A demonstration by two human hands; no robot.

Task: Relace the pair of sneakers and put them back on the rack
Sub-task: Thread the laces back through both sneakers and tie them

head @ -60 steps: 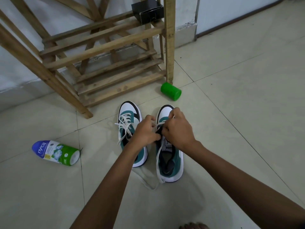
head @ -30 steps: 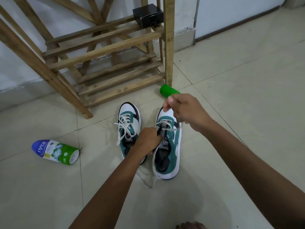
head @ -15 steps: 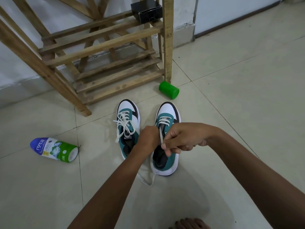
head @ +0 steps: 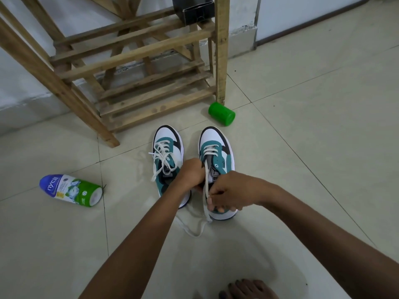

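The wooden rack fills the view from ten to twelve o'clock, standing on the tiled floor with a black box on an upper slat. Just below it, at the centre, both sneakers sit side by side, toes towards the rack. The left sneaker is laced and tied. The right sneaker has laces through its front eyelets only. Your left hand is curled against that shoe's inner side near the tongue; you cannot tell what its fingers hold. Your right hand pinches the white lace taut over the shoe's opening, and slack loops onto the floor at six o'clock. A powder bottle lies at nine o'clock, a green cap at one o'clock.
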